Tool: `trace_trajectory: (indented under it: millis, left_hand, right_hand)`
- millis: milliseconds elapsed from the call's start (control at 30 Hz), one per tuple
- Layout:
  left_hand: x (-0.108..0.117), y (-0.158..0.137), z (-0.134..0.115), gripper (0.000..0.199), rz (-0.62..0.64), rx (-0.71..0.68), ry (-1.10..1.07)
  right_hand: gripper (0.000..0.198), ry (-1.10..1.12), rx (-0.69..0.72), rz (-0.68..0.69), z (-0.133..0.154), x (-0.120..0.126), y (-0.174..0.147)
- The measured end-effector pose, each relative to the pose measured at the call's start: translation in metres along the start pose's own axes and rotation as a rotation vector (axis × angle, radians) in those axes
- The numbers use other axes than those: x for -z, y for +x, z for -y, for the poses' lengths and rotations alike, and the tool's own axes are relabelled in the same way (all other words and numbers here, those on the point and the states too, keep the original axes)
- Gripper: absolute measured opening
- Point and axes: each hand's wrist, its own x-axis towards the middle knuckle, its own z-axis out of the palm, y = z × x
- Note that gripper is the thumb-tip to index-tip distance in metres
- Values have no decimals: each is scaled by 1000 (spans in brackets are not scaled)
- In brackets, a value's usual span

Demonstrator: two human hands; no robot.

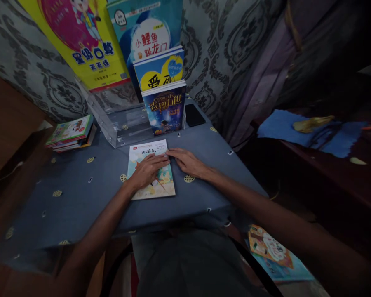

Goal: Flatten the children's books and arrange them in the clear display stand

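A thin paperback book with a white, teal and yellow cover lies closed on the cloth-covered table in front of me. My left hand rests flat across the middle of its cover, fingers stretched toward the right edge. At the book's upper right edge, my right hand lies with its fingers extended, the fingertips touching or nearly touching the edge and my left fingertips. Part of the cover picture is hidden under my left hand.
Behind the book, a clear acrylic rack stands beside upright books. A dark phone-like slab lies to their right. A small book stack sits at the left. More books lie low at right, below a blue cloth.
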Motion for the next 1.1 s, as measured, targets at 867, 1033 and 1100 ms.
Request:
trace_trajectory:
  millis: [867,1033,1100]
  left_hand:
    - [2,-63,-81,57,52,-77,10]
    - [-12,-71,-108,47,-19,20,192]
    - [-19,-74,-114,47,-45,42,225]
  right_hand:
    - [58,-78,38,164,31,11,-25]
    - [56,-32,85,221,69,18,-68]
    - [58,-31,73,235,81,20,-80]
